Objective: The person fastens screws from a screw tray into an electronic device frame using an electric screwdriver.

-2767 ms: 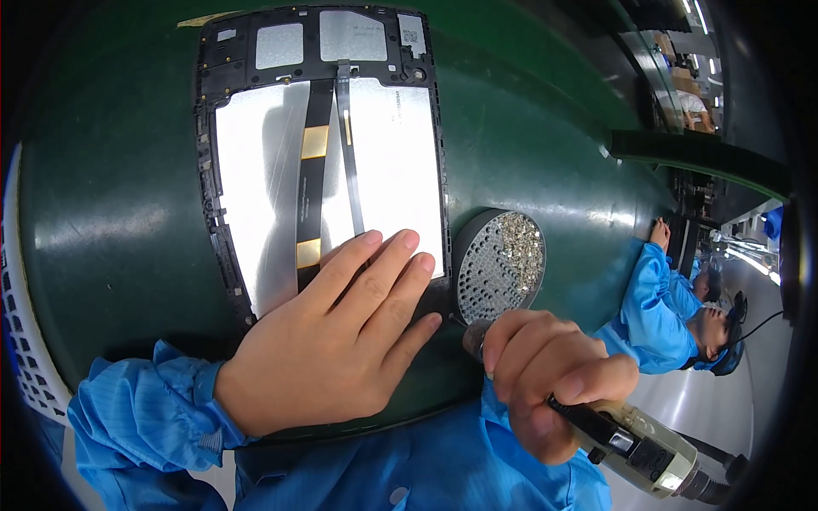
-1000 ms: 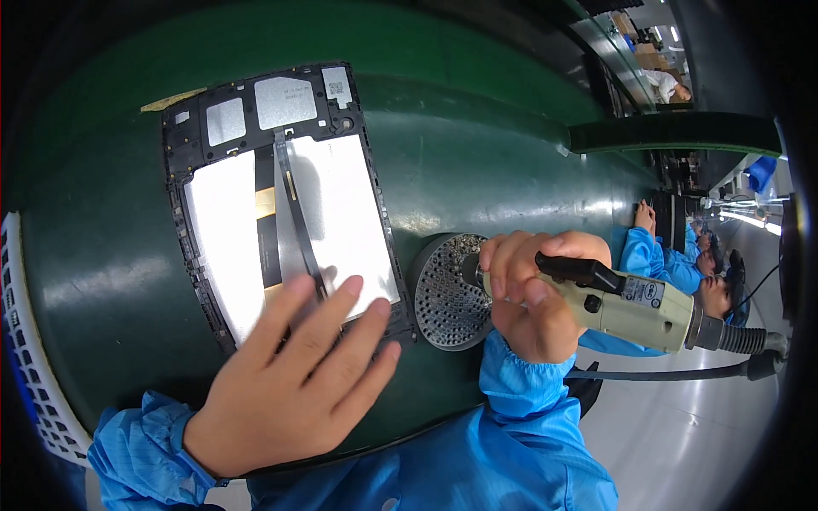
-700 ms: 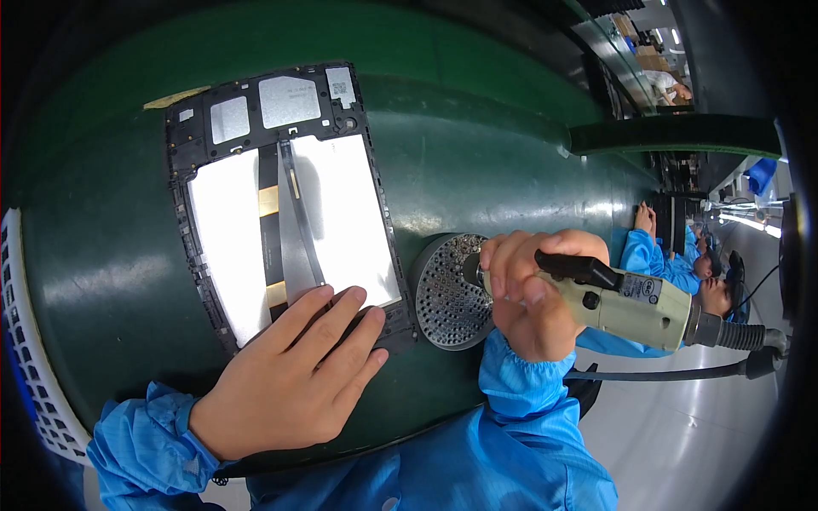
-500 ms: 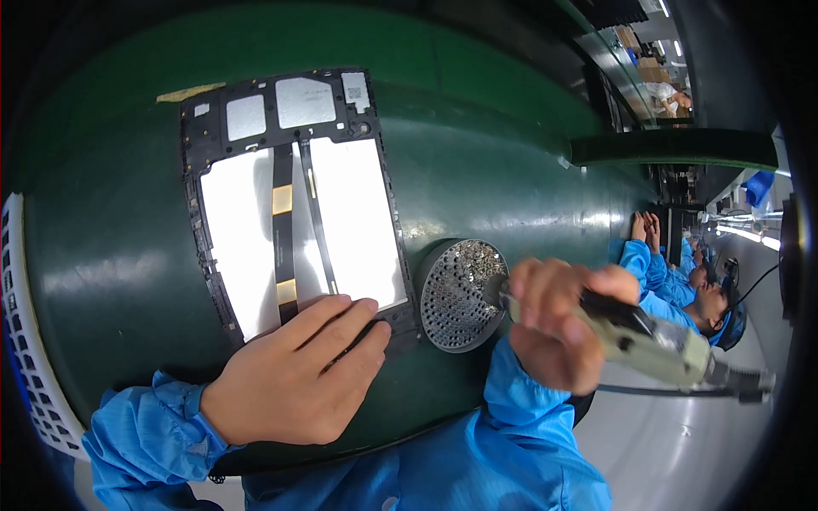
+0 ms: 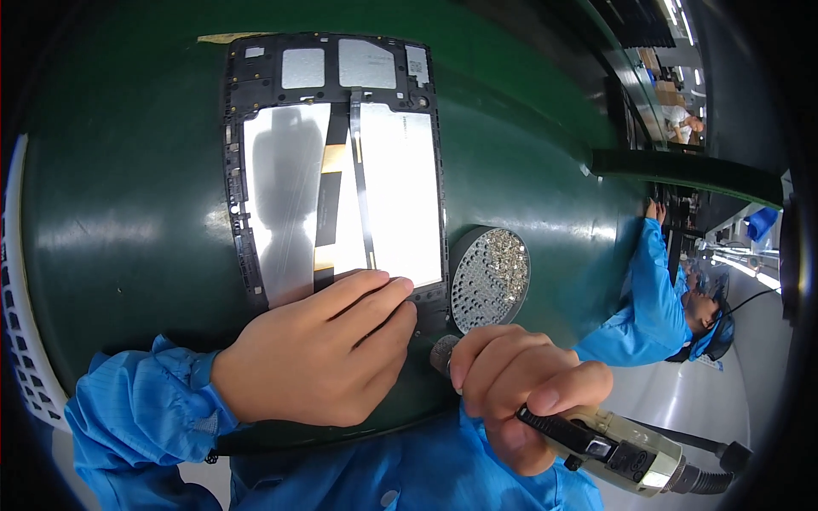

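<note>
Left hand [image 5: 319, 353] lay flat, unclenched, on the panel's [image 5: 332, 170] near edge; right hand [image 5: 520, 392] gripped a screwdriver [image 5: 596, 439] beside it.

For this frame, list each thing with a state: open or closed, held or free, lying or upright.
Tablet frame: lying flat on the green table, back open, insides showing.
Left hand: pressing flat on the frame's lower edge.
Right hand: closed round the electric screwdriver.
Screw dish: lying free beside the frame, holding screws.

I see a dark green table [image 5: 119, 213] with glare patches, a white perforated basket [image 5: 21, 341] at its left edge, and pale glossy floor [image 5: 656, 400] to the right.
</note>
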The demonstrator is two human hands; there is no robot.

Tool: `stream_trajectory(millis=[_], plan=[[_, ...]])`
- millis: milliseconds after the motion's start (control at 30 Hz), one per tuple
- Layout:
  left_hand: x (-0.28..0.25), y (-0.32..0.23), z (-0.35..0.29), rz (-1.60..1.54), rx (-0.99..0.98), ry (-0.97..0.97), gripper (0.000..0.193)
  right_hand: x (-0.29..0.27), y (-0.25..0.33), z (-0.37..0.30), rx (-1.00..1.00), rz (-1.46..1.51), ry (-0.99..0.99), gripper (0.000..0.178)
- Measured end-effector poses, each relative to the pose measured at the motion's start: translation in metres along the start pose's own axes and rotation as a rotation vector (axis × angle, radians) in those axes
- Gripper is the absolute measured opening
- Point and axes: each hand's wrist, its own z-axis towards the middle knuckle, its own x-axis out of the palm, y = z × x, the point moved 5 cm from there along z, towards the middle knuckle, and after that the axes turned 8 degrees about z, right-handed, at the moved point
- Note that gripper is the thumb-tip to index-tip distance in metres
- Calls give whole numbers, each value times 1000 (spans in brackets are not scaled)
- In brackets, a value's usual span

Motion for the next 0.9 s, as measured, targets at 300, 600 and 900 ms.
stream_trajectory(millis=[300,600,900], plan=[[-3,-3,-6,19,20,-16,18,9,0,0,-25,82,-69,30],[-4,-1,-8,-8,-14,-47,15,9,-4,2,-18,86,-41,36],[2,0,-1,4,-23,-71,10,1,-7,2,6,98,31,36]])
